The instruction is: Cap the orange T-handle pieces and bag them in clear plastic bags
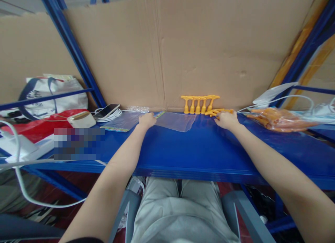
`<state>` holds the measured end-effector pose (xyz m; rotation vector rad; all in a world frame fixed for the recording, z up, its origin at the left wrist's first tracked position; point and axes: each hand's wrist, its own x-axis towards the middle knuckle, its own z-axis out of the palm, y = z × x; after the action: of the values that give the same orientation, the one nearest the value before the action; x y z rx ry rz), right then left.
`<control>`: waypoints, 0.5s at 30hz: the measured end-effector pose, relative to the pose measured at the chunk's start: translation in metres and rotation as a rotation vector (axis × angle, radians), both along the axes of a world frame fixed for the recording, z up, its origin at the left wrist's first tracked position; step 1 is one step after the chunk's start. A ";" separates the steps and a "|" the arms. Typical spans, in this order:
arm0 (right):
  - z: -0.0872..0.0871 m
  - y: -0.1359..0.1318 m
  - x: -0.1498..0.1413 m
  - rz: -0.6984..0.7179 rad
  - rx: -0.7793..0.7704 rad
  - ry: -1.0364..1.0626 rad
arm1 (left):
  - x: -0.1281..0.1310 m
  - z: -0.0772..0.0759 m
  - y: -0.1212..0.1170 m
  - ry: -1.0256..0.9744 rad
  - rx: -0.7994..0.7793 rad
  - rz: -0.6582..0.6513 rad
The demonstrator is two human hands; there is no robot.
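My left hand (147, 121) is closed at the header end of a clear plastic bag (175, 121), which lies flat on the blue table to its right. Left of that hand lie more clear bags (123, 120) with a printed strip. My right hand (227, 120) has its fingers curled over yellow plastic toy hammers (213, 112) lying at the back of the table; its fingertips partly hide them. Just left of these, several yellow toy hammers (198, 104) stand upright in a row, heads up, by the cardboard.
A clear bag of orange-yellow pieces (282, 119) lies at the right. On the left are a phone (106, 111), a coiled white cable (112, 115), a white power strip (34, 147) and a red bag (47, 122). A cardboard wall (196, 44) closes the back between blue posts.
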<state>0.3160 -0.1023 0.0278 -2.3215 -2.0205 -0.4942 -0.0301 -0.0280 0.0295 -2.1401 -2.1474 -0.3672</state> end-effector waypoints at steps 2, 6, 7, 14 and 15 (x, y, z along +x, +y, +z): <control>-0.001 0.001 0.002 0.004 0.003 0.000 | -0.009 -0.003 0.004 -0.009 -0.070 0.113; -0.004 0.004 0.005 0.016 0.022 -0.001 | -0.020 -0.010 0.012 -0.097 -0.115 0.178; -0.004 0.004 0.006 0.017 0.024 -0.004 | -0.021 -0.011 0.013 -0.115 -0.114 0.183; -0.003 0.002 0.002 -0.001 0.006 -0.014 | -0.021 -0.015 0.015 -0.170 -0.105 0.203; -0.003 0.002 0.001 -0.003 0.004 -0.019 | -0.022 -0.016 0.016 -0.166 -0.099 0.200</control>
<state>0.3169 -0.1001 0.0245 -2.3270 -2.0216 -0.5218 -0.0519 -0.0124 0.0139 -1.9815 -2.4949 -0.4438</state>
